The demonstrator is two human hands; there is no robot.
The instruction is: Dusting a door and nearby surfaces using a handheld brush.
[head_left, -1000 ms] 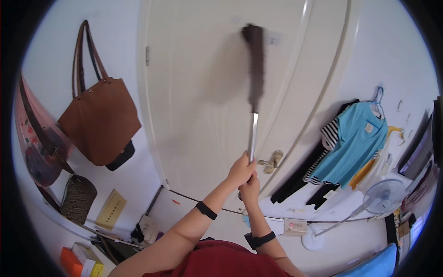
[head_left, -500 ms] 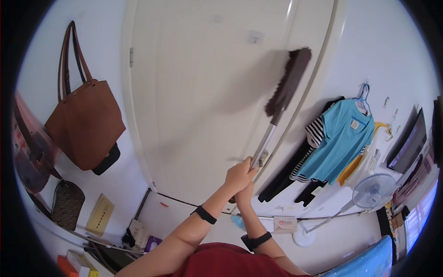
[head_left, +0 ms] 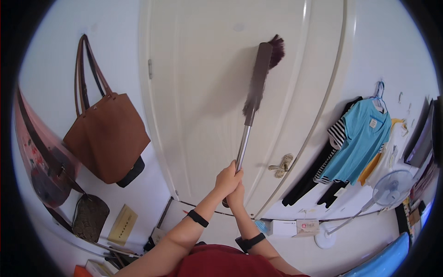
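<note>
Held up in front of the door (head_left: 198,55) and leaning a little to the right, the brush (head_left: 259,78) by its metal pole (head_left: 243,143), with fingers of the left hand (head_left: 227,179) wrapped round and those of the right hand (head_left: 236,195), partly hidden, holding on just below; hard to tell whether touching the door. Gripped so low, could tip or twist at the top and scrape the paint with its bare back. If swung too far right, might knock the door handle (head_left: 281,166) or snag the blue shirt (head_left: 362,138).

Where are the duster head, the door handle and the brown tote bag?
Duster head (head_left: 259,77), head view: middle of its brown back.
Door handle (head_left: 283,165), head view: its ornate plate.
Brown tote bag (head_left: 108,138), head view: its front panel.
</note>
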